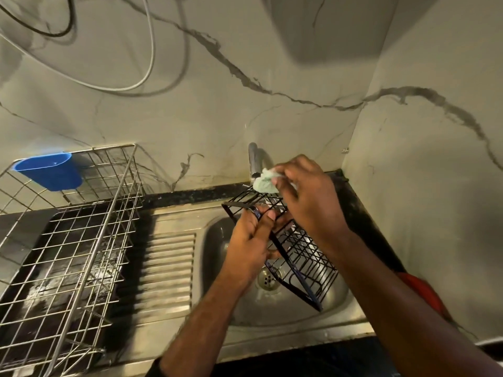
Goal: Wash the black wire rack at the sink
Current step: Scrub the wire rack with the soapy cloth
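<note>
The black wire rack (304, 254) hangs tilted over the steel sink basin (294, 308), its far end up by the tap (254, 159). My left hand (253, 240) grips the rack's left edge near its upper end. My right hand (304, 197) holds a pale green cloth (265, 182) bunched against the rack's top end, just below the tap's spout. My right forearm crosses over the rack's right side and hides part of it.
A steel wire dish basket (81, 240) stands on the counter at the left, with a blue plastic cup (50, 171) hooked on its back rim. The ribbed drainboard (168, 268) lies between basket and basin. Cables hang on the marble wall. A red object (424, 289) sits at the right.
</note>
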A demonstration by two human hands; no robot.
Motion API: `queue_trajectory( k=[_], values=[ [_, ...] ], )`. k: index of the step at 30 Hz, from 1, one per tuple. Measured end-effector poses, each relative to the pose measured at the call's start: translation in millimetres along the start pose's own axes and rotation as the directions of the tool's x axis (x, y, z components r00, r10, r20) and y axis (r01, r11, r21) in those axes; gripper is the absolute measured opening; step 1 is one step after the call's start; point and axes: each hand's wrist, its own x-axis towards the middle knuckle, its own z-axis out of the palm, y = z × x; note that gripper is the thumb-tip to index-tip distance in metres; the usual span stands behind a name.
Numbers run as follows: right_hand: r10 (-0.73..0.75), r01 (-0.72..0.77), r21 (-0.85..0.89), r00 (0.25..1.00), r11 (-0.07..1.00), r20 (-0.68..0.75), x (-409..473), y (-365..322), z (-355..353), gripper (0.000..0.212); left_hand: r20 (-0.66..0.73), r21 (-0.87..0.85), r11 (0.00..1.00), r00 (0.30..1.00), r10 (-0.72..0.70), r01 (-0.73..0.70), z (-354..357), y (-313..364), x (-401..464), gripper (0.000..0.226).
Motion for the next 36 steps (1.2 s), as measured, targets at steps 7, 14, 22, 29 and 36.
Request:
queue_trajectory(
  k=[7,14,22,29,36],
  values=[
    [-0.089,0.084,0.043,0.984,0.996,0.155,1,-4,-1,0.035,-0.071,0.030,0.993,0.991,0.113,-0.111,-3,-7,6,0.009],
    [-0.129,0.151,-0.060,0.951,0.987,0.280,-26,-18,-3,0.049,-0.252,0.034,0.993,0.960,0.120,-0.115,-10,-9,15,0.011],
    [-0.124,0.116,0.046,0.950,0.992,0.285,-56,20,3,0.044,-0.425,-0.315,0.943,0.904,-0.042,-0.104,-27,-5,21,0.009],
    [0.085,-0.089,0.003,0.956,0.996,0.281,-57,43,-2,0.035,-0.511,-0.532,0.840,0.830,-0.221,-0.104,-41,-8,24,0.010],
    [-0.102,0.053,0.163,0.945,0.985,0.312,-37,-29,29,0.037,-0.545,-0.526,0.839,0.813,-0.206,-0.140,-20,-17,19,0.016]
  ],
)
